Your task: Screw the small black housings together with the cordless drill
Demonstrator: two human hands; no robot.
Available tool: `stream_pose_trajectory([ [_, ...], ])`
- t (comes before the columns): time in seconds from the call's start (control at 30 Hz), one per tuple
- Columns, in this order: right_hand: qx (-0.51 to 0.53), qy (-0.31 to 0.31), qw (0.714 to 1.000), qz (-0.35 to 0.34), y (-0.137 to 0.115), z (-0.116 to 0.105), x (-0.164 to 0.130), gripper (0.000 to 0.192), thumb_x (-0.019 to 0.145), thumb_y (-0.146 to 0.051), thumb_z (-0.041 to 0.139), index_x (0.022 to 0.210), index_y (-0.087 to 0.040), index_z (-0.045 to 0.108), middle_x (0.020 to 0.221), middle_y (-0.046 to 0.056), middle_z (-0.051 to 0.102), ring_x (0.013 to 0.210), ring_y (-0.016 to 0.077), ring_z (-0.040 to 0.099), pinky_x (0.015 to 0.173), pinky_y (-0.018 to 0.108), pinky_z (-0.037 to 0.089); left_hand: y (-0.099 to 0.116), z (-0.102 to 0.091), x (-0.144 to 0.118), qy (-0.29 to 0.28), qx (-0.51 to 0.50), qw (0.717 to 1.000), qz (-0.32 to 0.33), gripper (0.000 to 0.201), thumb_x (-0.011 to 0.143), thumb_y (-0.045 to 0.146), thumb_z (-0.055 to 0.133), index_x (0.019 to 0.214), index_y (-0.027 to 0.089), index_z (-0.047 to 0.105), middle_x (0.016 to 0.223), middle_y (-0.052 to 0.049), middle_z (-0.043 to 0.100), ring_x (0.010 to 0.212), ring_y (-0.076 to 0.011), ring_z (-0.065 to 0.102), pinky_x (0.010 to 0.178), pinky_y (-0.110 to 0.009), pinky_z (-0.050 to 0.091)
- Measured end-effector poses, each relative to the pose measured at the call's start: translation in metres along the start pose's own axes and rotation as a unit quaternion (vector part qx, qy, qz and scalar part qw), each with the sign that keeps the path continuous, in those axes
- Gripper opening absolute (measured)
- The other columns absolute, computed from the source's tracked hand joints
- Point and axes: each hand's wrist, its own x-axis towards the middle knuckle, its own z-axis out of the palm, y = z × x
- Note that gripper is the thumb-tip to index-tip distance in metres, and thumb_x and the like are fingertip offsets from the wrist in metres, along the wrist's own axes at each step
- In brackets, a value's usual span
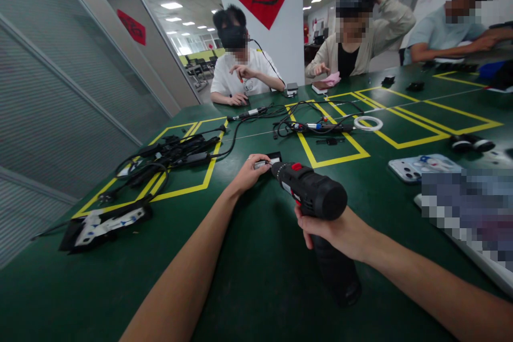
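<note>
A black cordless drill (310,189) with red switches is gripped by my right hand (340,230), fingers wrapped round its handle. Its chuck points away from me and to the left. At the chuck's tip lies a small black-and-silver piece (276,158) on the table, partly covered by fingers and drill. My left hand (249,175) has its thumb and fingers closed on that piece. Whether the drill bit touches it, I cannot tell.
On the green table (248,283), yellow tape outlines surround a heap of black cables (176,152) at the left. Farther back lie a white ring (367,123) and corded tools. A phone (425,166) rests at the right. Three people sit across the table.
</note>
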Motion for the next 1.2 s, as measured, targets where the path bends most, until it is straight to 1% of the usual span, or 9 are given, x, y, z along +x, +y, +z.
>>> stream_pose_trajectory([
  [0.2, -0.003, 0.000, 1.000, 0.008, 0.0015, -0.0006, 0.0011, 0.009, 0.077, -0.019, 0.057, 0.085, -0.017, 0.053, 0.059, -0.003, 0.057, 0.056, 0.0141, 0.057, 0.063, 0.031, 0.043, -0.0012, 0.0007, 0.0005, 0.003, 0.001, 1.000, 0.008, 0.028, 0.081, 0.037, 0.054, 0.102, 0.021, 0.062, 0.111, -0.005, 0.060, 0.113, -0.0222, 0.049, 0.105, -0.039, 0.035],
  [0.33, 0.005, -0.002, 1.000, 0.005, 0.0022, -0.0012, 0.0014, 0.010, 0.077, -0.016, 0.058, 0.085, -0.017, 0.051, 0.060, -0.004, 0.056, 0.055, 0.0130, 0.057, 0.065, 0.031, 0.043, -0.0015, 0.0007, 0.0003, 0.002, 0.000, 1.000, 0.007, 0.029, 0.081, 0.038, 0.054, 0.103, 0.021, 0.062, 0.113, -0.005, 0.059, 0.114, -0.0226, 0.049, 0.105, -0.039, 0.034],
  [0.5, 0.005, -0.006, 1.000, -0.002, 0.0024, -0.0013, 0.0001, 0.011, 0.078, -0.017, 0.058, 0.087, -0.017, 0.052, 0.064, -0.004, 0.057, 0.056, 0.0127, 0.058, 0.064, 0.030, 0.044, 0.0006, 0.0001, -0.0004, -0.001, 0.003, 1.000, -0.001, 0.030, 0.081, 0.038, 0.054, 0.103, 0.021, 0.062, 0.114, -0.006, 0.059, 0.115, -0.0227, 0.049, 0.105, -0.039, 0.035],
  [0.67, 0.000, -0.006, 1.000, 0.006, 0.0010, -0.0008, 0.0000, 0.010, 0.078, -0.017, 0.057, 0.086, -0.017, 0.052, 0.063, -0.004, 0.056, 0.056, 0.0129, 0.058, 0.061, 0.029, 0.043, 0.0023, -0.0002, -0.0006, 0.001, 0.005, 1.000, -0.002, 0.029, 0.081, 0.038, 0.054, 0.103, 0.021, 0.062, 0.113, -0.006, 0.059, 0.114, -0.0226, 0.049, 0.105, -0.039, 0.036],
  [0.8, 0.012, -0.002, 1.000, -0.008, -0.0005, -0.0002, 0.0004, 0.009, 0.076, -0.017, 0.058, 0.084, -0.017, 0.053, 0.066, -0.003, 0.056, 0.054, 0.0121, 0.057, 0.062, 0.030, 0.044, 0.0026, -0.0002, -0.0005, 0.000, 0.003, 1.000, 0.001, 0.029, 0.081, 0.038, 0.053, 0.103, 0.021, 0.062, 0.113, -0.006, 0.059, 0.114, -0.0227, 0.049, 0.105, -0.039, 0.035],
  [1.03, 0.013, -0.005, 1.000, 0.007, -0.0025, -0.0010, -0.0014, 0.012, 0.077, -0.017, 0.059, 0.087, -0.018, 0.051, 0.063, -0.004, 0.056, 0.057, 0.0133, 0.058, 0.065, 0.031, 0.044, 0.0038, -0.0008, -0.0002, -0.001, 0.005, 1.000, -0.006, 0.029, 0.081, 0.037, 0.054, 0.103, 0.020, 0.062, 0.113, -0.006, 0.059, 0.114, -0.0230, 0.048, 0.104, -0.039, 0.036],
  [1.2, 0.003, -0.001, 1.000, 0.013, -0.0015, -0.0010, -0.0015, 0.008, 0.078, -0.017, 0.057, 0.084, -0.017, 0.052, 0.059, -0.004, 0.056, 0.056, 0.0133, 0.056, 0.064, 0.031, 0.043, 0.0021, -0.0001, -0.0002, 0.000, 0.009, 1.000, -0.001, 0.029, 0.081, 0.037, 0.053, 0.103, 0.021, 0.062, 0.113, -0.006, 0.059, 0.114, -0.0225, 0.049, 0.104, -0.038, 0.036],
])
